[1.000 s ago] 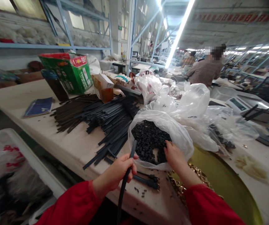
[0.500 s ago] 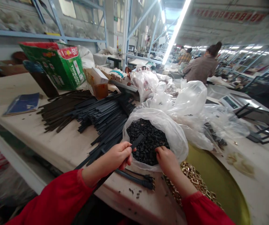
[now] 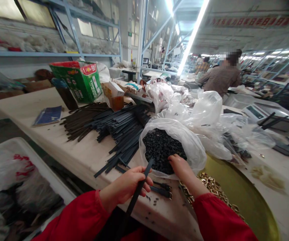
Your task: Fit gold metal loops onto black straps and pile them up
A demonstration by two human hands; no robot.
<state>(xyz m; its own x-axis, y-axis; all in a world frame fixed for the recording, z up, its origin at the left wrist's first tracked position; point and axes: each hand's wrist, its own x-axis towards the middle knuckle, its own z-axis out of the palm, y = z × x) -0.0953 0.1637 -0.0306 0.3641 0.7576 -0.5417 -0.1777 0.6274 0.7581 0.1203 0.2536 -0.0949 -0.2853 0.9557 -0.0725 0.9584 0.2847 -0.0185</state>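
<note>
A long dark strap (image 3: 134, 198) lies across my left hand (image 3: 129, 184), gripped between thumb and fingers. Its upper end points toward an open clear plastic bag (image 3: 196, 144), and its lower end hangs over the table edge. Small black loop-like pieces (image 3: 161, 144) fill that bag. At the bag's near right side, my right hand (image 3: 181, 167) reaches in with its fingertips closed down among the pieces; what they pinch is hidden. Left of the bag spreads a pile of dark straps (image 3: 120, 125). Below the bag lie a few straps with gold metal ends (image 3: 162, 190).
Gold buckles (image 3: 213, 184) lie on a round yellow-green tray (image 3: 256, 201) at right. Behind are plastic bags (image 3: 207, 105), a green carton (image 3: 85, 82) and a blue booklet (image 3: 48, 115). A white bin (image 3: 25, 142) stands lower left. A person (image 3: 221, 75) is farther back.
My left hand has moved lower and toward me, showing more of the strap's length. My right hand stays at the pieces in the bag. The view has shifted slightly left.
</note>
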